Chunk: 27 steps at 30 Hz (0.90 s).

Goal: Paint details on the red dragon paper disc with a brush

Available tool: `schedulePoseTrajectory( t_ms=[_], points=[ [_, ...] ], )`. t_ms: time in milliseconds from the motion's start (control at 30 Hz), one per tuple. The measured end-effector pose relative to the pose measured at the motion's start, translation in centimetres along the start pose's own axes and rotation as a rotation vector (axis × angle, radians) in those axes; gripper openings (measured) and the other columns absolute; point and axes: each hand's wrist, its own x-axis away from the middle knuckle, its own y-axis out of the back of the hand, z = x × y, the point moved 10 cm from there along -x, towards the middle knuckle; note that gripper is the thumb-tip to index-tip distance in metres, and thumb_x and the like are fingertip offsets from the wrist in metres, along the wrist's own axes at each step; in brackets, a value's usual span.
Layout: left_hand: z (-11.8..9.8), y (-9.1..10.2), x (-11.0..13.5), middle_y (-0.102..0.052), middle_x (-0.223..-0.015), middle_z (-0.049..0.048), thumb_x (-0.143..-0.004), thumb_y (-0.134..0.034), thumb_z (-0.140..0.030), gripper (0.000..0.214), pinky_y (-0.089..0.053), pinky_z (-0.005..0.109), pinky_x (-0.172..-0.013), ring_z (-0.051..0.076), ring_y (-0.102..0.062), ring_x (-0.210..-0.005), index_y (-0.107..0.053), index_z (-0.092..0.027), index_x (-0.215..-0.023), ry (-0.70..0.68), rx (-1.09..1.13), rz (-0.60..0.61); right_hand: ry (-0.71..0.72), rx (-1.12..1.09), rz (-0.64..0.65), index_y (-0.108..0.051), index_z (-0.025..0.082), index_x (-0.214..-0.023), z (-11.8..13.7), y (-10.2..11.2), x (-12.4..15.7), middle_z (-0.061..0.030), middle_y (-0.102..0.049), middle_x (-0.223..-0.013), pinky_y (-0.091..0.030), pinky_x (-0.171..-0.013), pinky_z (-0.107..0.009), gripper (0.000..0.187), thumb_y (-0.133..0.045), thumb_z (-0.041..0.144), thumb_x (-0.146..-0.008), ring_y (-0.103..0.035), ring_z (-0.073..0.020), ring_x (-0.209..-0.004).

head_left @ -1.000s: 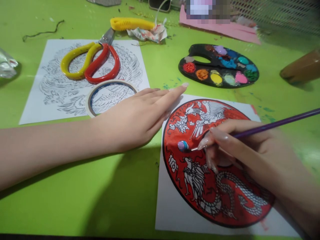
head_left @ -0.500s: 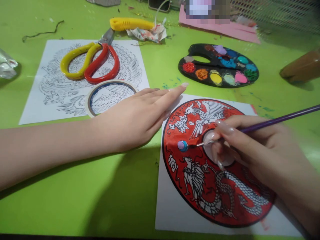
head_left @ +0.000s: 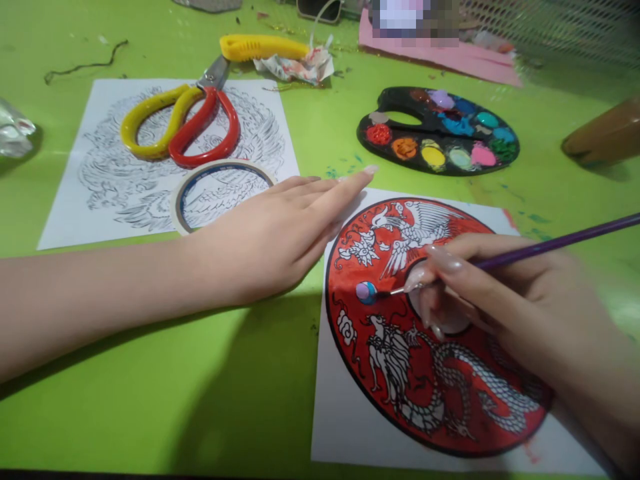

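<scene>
The right hand (head_left: 505, 293) pinches a purple paintbrush (head_left: 555, 245) at the painted pearl (head_left: 367, 293); the left hand (head_left: 260, 250) lies flat, fingers (head_left: 340, 189) together. A shaky brush tip (head_left: 395, 292) could smear it.

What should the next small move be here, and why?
Probably finish the small lilac-and-blue ball on the red dragon-and-phoenix circle: the fine brush in the right hand has its tip at the ball's edge, and the left hand lies out of the way.
</scene>
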Motion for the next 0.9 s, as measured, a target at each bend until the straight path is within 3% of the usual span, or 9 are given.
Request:
schedulePoseTrajectory(
  t_ms=[200,667,900],
  points=[
    [-0.17,0.18,0.02,-0.049,-0.145,0.0176,-0.101,-0.027,-0.022,0.052,-0.039,0.039,-0.112,0.025,-0.051,-0.131,-0.027,-0.004,-0.15,-0.025,0.002,-0.025,0.001,-0.031,-0.109,-0.071,0.024,-0.07,-0.3,0.92,0.17,0.0019,-0.062,-0.055,-0.049,-0.044,-0.012,0.023,-0.07,0.042,-0.086,-0.059,-0.0078,-0.046],
    [-0.21,0.23,-0.03,-0.048,-0.147,0.0166,-0.101,-0.028,-0.024,0.053,-0.039,0.042,-0.113,0.026,-0.05,-0.132,-0.027,-0.004,-0.15,-0.023,0.016,-0.027,0.011,0.006,0.047,-0.072,0.027,-0.075,-0.27,-0.06,0.03,0.0032,-0.064,-0.059,-0.048,-0.044,-0.009,0.019,-0.066,0.038,-0.09,-0.061,-0.0058,-0.048],
    [-0.25,0.28,-0.11,-0.049,-0.145,0.0181,-0.1,-0.028,-0.021,0.053,-0.04,0.041,-0.113,0.026,-0.051,-0.132,-0.028,-0.003,-0.15,-0.034,0.001,-0.04,0.017,0.037,-0.006,-0.07,0.026,-0.075,-0.64,0.6,-0.11,0.0036,-0.065,-0.06,-0.049,-0.047,-0.009,0.021,-0.065,0.038,-0.091,-0.061,-0.0054,-0.049]
  ],
)
